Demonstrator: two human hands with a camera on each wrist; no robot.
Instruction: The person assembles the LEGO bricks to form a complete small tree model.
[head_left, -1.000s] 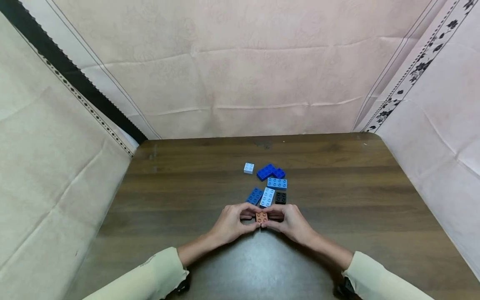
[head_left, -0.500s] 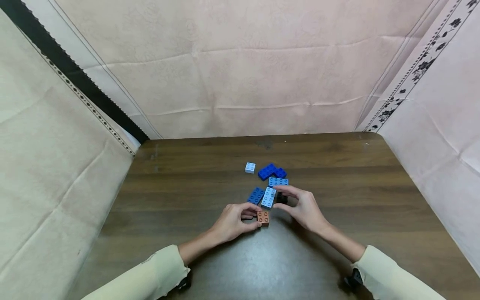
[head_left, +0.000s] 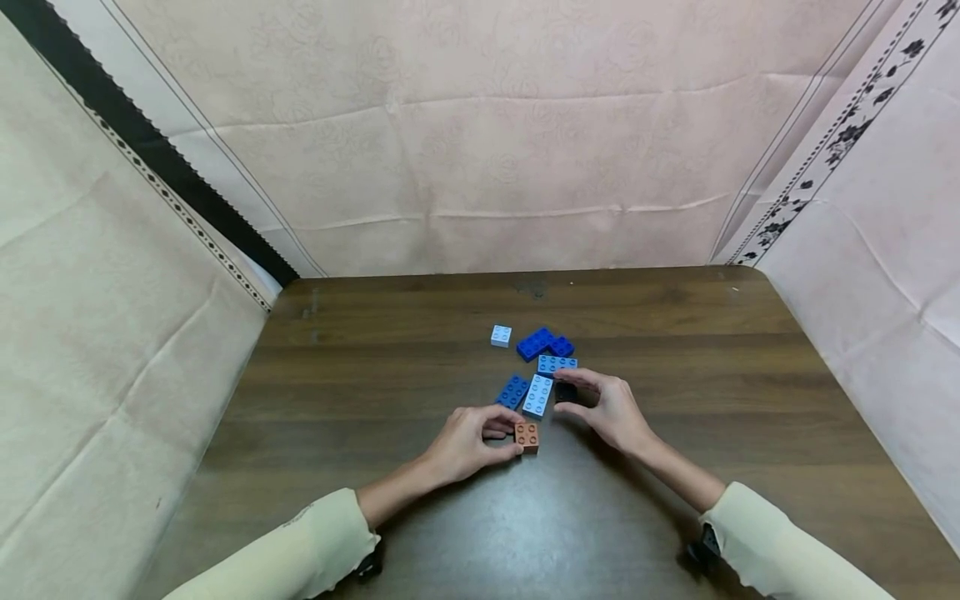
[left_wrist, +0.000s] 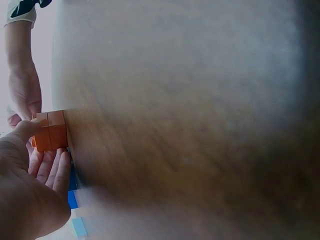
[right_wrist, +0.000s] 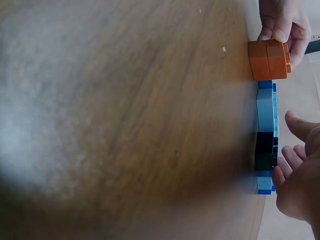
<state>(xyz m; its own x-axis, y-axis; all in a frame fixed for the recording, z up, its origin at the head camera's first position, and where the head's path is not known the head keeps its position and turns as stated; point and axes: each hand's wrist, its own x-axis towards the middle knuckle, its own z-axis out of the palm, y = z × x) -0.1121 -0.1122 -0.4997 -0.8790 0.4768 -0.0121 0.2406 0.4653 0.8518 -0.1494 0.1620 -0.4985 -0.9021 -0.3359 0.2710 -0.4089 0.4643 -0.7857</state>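
In the head view my left hand (head_left: pixel 474 443) pinches an orange stack (head_left: pixel 527 437) between thumb and fingers. Two orange 2x2 toy bricks make up this stack (left_wrist: pixel 50 131), one pressed on the other, as the left wrist view shows. My right hand (head_left: pixel 611 412) is over a black brick (head_left: pixel 566 392), thumb and fingers spread on either side of it. From the right wrist, that black brick (right_wrist: pixel 265 151) sits on the table with my right thumb (right_wrist: pixel 299 125) apart from it and a fingertip close by its studs.
Left of the black brick lie a light blue brick (head_left: pixel 537 396) and a blue one (head_left: pixel 512 392). Behind are a mid-blue brick (head_left: pixel 553 364), dark blue bricks (head_left: pixel 536 343) and a pale blue 2x2 (head_left: pixel 501 335). All lie on the wooden table (head_left: pixel 375 350), with cloth (head_left: pixel 480 150) hanging around.
My right hand has let go of the orange stack and moved forward and right to the black brick. My left hand still holds the stack in nearly the same place.
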